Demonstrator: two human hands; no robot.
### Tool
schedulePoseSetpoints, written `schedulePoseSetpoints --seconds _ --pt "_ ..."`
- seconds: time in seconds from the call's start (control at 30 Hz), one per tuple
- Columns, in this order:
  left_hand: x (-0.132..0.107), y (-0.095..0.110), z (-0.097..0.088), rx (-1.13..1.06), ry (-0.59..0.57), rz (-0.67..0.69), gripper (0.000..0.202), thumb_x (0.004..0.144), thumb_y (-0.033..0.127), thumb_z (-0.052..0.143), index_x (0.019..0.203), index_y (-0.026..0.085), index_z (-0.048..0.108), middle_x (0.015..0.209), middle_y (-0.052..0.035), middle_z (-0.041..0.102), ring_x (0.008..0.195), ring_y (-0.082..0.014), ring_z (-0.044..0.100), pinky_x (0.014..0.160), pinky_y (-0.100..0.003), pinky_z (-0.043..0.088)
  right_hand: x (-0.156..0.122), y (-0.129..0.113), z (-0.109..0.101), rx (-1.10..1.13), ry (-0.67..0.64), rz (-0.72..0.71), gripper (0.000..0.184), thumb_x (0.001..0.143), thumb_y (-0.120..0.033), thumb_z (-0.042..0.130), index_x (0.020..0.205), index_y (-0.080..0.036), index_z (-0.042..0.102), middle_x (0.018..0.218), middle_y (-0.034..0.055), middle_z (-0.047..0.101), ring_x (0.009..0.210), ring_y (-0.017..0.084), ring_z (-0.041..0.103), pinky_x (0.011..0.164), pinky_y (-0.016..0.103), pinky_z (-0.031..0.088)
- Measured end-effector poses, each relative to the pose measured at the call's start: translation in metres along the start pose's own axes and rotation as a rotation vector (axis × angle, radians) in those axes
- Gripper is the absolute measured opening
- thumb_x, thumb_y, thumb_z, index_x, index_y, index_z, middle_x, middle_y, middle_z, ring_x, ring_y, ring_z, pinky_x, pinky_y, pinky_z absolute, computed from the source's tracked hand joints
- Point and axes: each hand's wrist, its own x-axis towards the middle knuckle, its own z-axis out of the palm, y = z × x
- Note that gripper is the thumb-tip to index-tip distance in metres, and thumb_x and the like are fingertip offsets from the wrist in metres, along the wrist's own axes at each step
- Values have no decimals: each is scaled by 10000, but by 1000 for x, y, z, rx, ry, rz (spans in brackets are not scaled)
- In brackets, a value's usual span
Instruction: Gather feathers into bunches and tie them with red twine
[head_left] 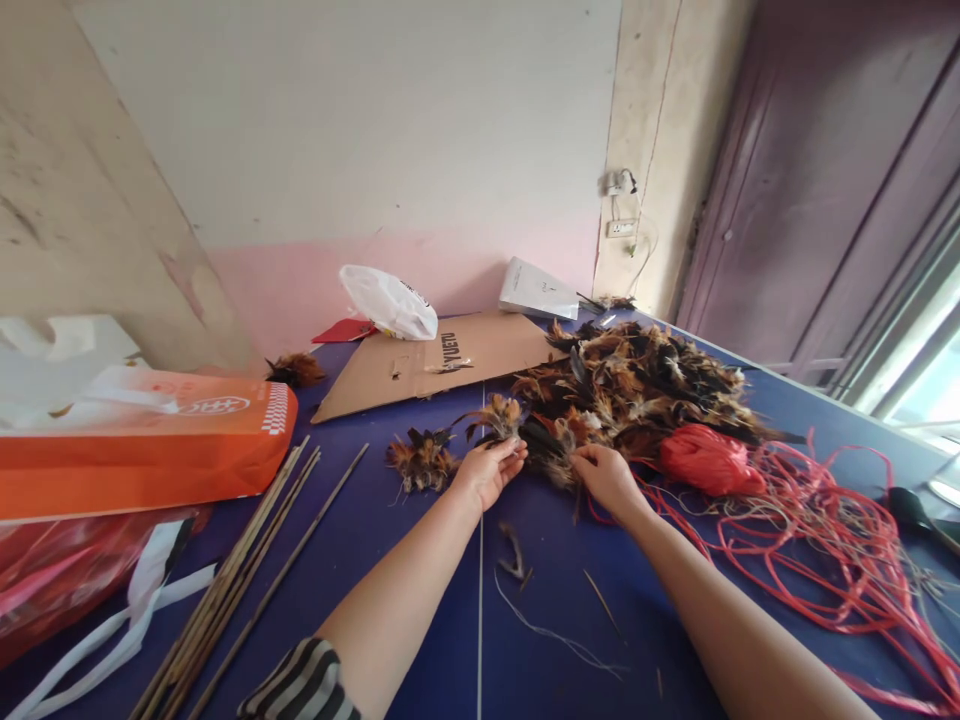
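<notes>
Over the blue table, my left hand [495, 472], palm turned up, pinches a small bunch of brown feathers [501, 416] by its lower end. To its right, my right hand [609, 482] has thumb and fingers closed at the edge of some brown and grey feathers [556, 458]. Just beyond lies a large heap of black and brown feathers [637, 385]. A separate feather cluster [421, 462] rests left of my left hand. My right fingertips are partly hidden against the plumage.
Red plastic twine [709, 460] trails in loose loops at the right. Thin sticks [232, 580] lie at the left beside an orange bag [135, 450]. A cardboard sheet [420, 365], a white plastic bag [390, 305] and a white box [536, 290] stand toward the wall.
</notes>
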Motion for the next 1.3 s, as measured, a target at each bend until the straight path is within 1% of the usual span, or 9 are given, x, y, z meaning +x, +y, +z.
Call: schedulePoseSetpoints --seconds 0.13,0.23,0.33,0.43,0.6,0.73,0.93,1.13,1.3 --pt "23 -1 13 -3 -38 -27 58 705 116 628 748 78 621 770 -110 676 656 -147 640 584 -226 518 -2 1 -4 -15 41 -24 212 728 -264 444 739 -160 627 710 36 629 680 152 563 619 224 391" --pt "37 -4 14 6 -11 -63 50 710 118 622 709 74 600 707 -115 672 621 -154 643 563 -228 517 -8 -4 -5 -120 43 -131 180 743 -239 458 760 -187 630 812 32 608 767 145 559 679 218 378" --pt "45 -7 11 13 2 -90 56 710 118 623 701 71 592 678 -116 669 601 -157 644 550 -228 517 -15 -12 -2 -287 -8 -246 214 799 -252 422 812 -213 632 847 26 577 756 123 558 647 202 372" --pt "46 -8 7 13 -10 -103 56 708 115 624 718 67 597 681 -120 670 606 -166 647 540 -226 517 -18 -18 4 -422 -57 -286 225 823 -307 417 834 -218 622 858 25 553 726 117 556 596 200 365" --pt "44 1 1 -38 -47 -110 67 732 126 600 727 60 596 751 -139 670 647 -177 651 566 -241 530 -17 -19 11 -548 -93 -249 187 811 -282 437 791 -195 601 846 31 546 682 122 554 539 213 341" --pt "43 12 -15 -118 -37 -48 65 764 147 569 741 89 584 810 -106 667 718 -152 649 650 -224 528 -15 -17 11 -452 -69 -195 175 810 -247 427 815 -200 595 838 24 563 736 123 563 588 208 345" --pt "43 12 -34 -148 -7 -19 50 746 142 589 772 100 584 782 -96 665 669 -166 649 615 -276 538 -13 -14 11 -385 -47 -125 163 808 -241 429 744 -171 562 813 44 583 774 147 562 633 219 338" --pt "30 18 -13 -166 -63 118 46 731 106 601 773 100 618 788 -77 669 688 -116 635 595 -173 509 -13 -13 14 -399 -27 -96 135 816 -241 423 766 -164 523 840 62 577 778 155 551 634 229 328" --pt "21 13 5 -140 -138 104 68 703 102 627 770 87 625 856 -112 669 760 -157 637 686 -229 512 -15 -12 15 -406 -24 -116 123 825 -239 407 779 -167 496 842 61 564 755 151 547 623 234 322"
